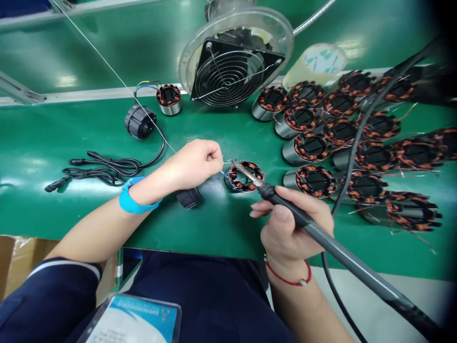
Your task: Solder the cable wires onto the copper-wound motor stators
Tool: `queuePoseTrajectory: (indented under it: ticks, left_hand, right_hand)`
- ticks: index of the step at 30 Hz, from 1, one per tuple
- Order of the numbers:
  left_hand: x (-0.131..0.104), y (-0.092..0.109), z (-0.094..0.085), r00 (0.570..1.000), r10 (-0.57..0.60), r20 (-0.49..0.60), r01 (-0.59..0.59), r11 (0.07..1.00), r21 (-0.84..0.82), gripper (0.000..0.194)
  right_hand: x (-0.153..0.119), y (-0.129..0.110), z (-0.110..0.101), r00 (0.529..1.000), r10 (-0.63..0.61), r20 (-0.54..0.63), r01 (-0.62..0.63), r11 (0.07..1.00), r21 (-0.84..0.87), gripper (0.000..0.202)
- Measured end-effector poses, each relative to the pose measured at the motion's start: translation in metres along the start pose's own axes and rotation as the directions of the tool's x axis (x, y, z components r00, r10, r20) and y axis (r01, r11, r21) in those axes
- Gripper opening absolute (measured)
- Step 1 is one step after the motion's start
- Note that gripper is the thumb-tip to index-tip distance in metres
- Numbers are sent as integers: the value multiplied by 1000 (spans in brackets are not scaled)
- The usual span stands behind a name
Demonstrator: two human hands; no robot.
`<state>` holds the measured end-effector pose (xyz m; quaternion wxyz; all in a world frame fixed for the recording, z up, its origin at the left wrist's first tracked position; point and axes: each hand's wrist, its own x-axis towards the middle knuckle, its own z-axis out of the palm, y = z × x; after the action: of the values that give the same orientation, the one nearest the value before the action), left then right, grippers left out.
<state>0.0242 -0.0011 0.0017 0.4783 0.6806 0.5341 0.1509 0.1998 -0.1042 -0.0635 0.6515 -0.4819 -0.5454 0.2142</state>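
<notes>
My right hand [293,224] is wrapped round the handle of a soldering iron [307,221]. The iron's tip lies over the far side of a motor stator [262,181] with copper windings on the green bench. My left hand [196,164] is closed in a pinch on thin solder wire [117,76], which runs down from the upper left and passes behind the hand. Its end appears close to the iron's tip; whether they touch I cannot tell. A blue and yellow lead [223,173] shows beside the stator. Below my left wrist, a black housing [189,197] is partly hidden.
Several more stators [309,147] stand in rows on the right, with the iron's cable [352,157] crossing in front. A fan [228,78] faces the bench at the back. To the left are a black motor cap [140,122], coiled cable [110,166] and another stator [169,100].
</notes>
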Motion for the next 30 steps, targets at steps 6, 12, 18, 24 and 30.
queuePoseTrajectory:
  ticks: [6, 12, 18, 24, 30]
  left_hand:
    - [2, 0, 0, 1000, -21, -9, 21, 1000, -14, 15]
    - [2, -2, 0, 1000, -8, -6, 8, 999, -37, 16]
    - [1, 2, -1, 999, -32, 26, 34, 998, -55, 19]
    - [1, 6, -1, 998, -60, 36, 62, 996, -62, 18]
    - [2, 5, -1, 998, -54, 25, 56, 996, -71, 18]
  right_hand:
    - [1, 0, -1, 998, -2, 58, 3, 1000, -14, 22]
    - [1, -1, -2, 998, 4, 55, -3, 1000, -23, 23]
    - [0, -1, -1, 998, -18, 56, 19, 1000, -23, 25]
    - [0, -1, -2, 998, -18, 58, 20, 999, -34, 24]
    - [0, -1, -1, 998, -10, 60, 14, 998, -56, 21]
